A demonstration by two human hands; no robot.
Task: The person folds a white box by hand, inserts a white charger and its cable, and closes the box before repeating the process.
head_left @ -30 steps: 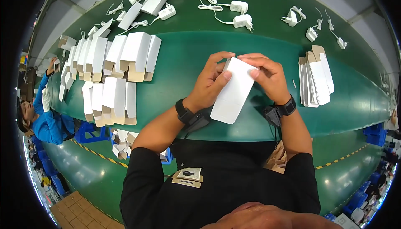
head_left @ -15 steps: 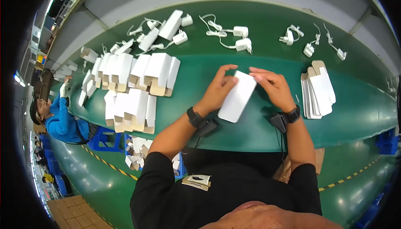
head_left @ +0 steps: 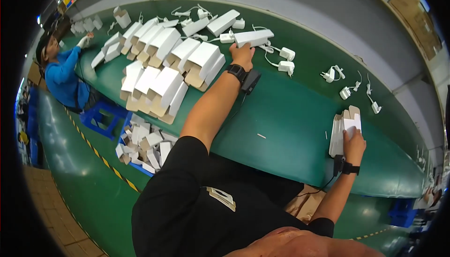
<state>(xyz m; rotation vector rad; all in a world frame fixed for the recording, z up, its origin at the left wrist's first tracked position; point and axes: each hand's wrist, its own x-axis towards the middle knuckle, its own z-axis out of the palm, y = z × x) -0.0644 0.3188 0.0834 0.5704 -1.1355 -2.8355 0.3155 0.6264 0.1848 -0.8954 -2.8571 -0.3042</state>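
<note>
At the far side of the green table, my left hand [head_left: 243, 56] grips a long white box [head_left: 254, 37] by its near side. The box lies among white plug chargers with coiled cables, one charger [head_left: 227, 37] just to its left. Farther right, my right hand [head_left: 355, 145] has its fingers closed on the top of a small stack of flat folded white cartons [head_left: 338, 133]; its fingertips are partly hidden. Two closed white boxes [head_left: 223, 21] lie left of the one in my left hand.
Rows of open white boxes [head_left: 161, 86] stand on the left. More chargers [head_left: 345, 93] lie toward the far right. A blue crate [head_left: 140, 167] of small white boxes sits below the table edge. A co-worker in blue [head_left: 63, 76] sits at the far left.
My hands have parted. The left has carried the white box from the middle to the far side; the right has moved right onto the folded cartons. The view has turned and shifted.
</note>
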